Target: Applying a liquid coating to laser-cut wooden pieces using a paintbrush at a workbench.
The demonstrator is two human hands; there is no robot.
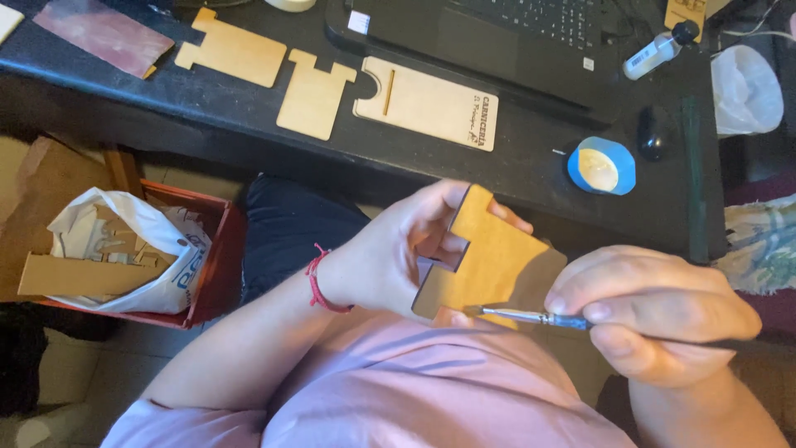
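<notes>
My left hand [396, 253] grips a flat notched wooden panel [497, 261] in front of my chest, fingers wrapped around its notched edge. My right hand [655, 311] pinches a thin paintbrush [531, 316] with a blue metal ferrule. Its bristle tip touches the panel's lower edge. A red cord bracelet [317, 282] circles my left wrist. On the black desk [531, 158] above lie three more cut wooden pieces: two notched ones [232, 51] [312, 95] and a longer slotted one [427, 104] with engraved lettering.
A blue tape roll [601, 165] and a small bottle [659, 51] sit on the desk right of a laptop [514, 33]. A dark mouse [651, 133] lies near the tape. Below left, a red crate [211, 257] holds a white bag with cardboard scraps.
</notes>
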